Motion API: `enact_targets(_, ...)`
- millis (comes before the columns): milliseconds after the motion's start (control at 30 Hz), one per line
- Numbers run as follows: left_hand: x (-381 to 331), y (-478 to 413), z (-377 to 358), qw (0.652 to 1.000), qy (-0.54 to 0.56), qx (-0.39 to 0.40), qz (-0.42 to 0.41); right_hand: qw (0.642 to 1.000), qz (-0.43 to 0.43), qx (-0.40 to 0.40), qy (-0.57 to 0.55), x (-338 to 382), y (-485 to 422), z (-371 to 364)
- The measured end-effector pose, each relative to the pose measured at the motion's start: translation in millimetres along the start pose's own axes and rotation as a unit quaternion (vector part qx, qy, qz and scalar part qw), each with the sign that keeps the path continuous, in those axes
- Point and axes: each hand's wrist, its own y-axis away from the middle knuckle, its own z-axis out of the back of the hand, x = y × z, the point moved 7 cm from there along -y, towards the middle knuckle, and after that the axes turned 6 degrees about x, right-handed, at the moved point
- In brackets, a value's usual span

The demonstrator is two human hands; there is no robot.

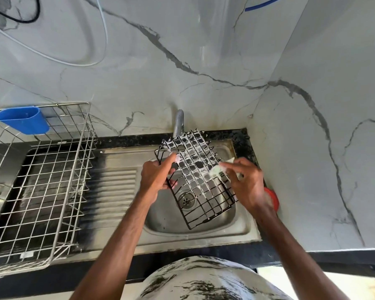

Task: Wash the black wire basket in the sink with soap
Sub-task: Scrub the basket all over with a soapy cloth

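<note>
The soaping step is in hand. The left hand [155,175] grips the left rim of the black wire basket [204,192], which is tilted over the sink [160,215]. The right hand [246,182] pinches a pale soapy pad [217,169] against the mesh. Foam covers only the far half, so I think the near half needs scrubbing next. A steel dish rack [41,180] stands on the dark bench [243,139] at left, before marble-patterned walls [182,61].

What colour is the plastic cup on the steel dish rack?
Blue. The cup shows best in the head view.
</note>
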Motion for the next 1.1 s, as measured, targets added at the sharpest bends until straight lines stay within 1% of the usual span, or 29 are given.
enact_targets(67,3.2,0.7,-4.4,1.000,-0.005,0.005,0.001,1.000,-0.017,-0.013,-0.002,-2.7,-8.3,-2.2)
enact_targets(167,4.8,0.4,-7.2,1.000,-0.001,0.011,0.004,1.000,-0.006,-0.023,0.004,20.2,-8.6,-12.8)
enact_targets(300,4.4,-0.5,0.8,1.000,0.005,-0.002,0.013,0.996,0.081,0.029,0.014,42.6,16.2,-21.0)
enact_targets(333,4.2,-1.4,3.3,1.000,0.005,-0.004,0.013,0.996,0.077,0.030,0.018,35.9,20.5,-16.8)
enact_targets(433,6.2,-3.1,6.3,1.000,0.018,-0.008,0.020,1.000,0.000,-0.021,0.018,8.0,23.3,3.5)
enact_targets(500,7.3,-2.6,3.2,0.999,0.026,-0.007,0.031,0.999,-0.009,-0.038,0.023,11.5,26.0,4.4)
enact_targets(567,6.8,-1.6,-0.4,0.999,0.030,-0.008,0.033,0.999,0.024,-0.020,0.009,35.3,33.9,-5.7)
enact_targets(667,6.5,-0.8,-4.6,0.999,0.029,0.002,0.032,0.994,0.104,0.047,-0.001,73.8,54.4,-29.0)
enact_targets(733,6.2,-0.8,-5.4,0.999,0.025,0.005,0.031,0.987,0.141,0.082,-0.001,78.4,59.9,-35.4)
enact_targets(767,5.7,-1.3,-5.2,0.999,0.023,0.004,0.028,0.986,0.143,0.083,0.002,72.0,57.0,-32.6)
enact_targets(833,7.1,-2.2,-3.5,0.999,0.022,0.002,0.028,0.993,0.108,0.046,0.026,48.7,44.9,-16.2)
enact_targets(900,7.2,-2.2,-0.9,0.999,0.027,-0.003,0.028,0.999,0.036,-0.010,0.035,21.7,31.6,6.4)
enact_targets(967,7.4,-1.9,-0.4,0.999,0.031,-0.010,0.025,0.999,-0.009,-0.033,0.040,10.4,26.3,15.8)
enact_targets(1033,6.1,-0.5,-1.1,0.999,0.038,-0.018,0.020,0.999,0.005,-0.040,0.035,19.4,29.3,11.8)
enact_targets(1100,6.6,-0.4,-2.5,0.999,0.043,-0.018,0.020,0.999,0.037,-0.019,0.012,39.3,38.0,-2.4)
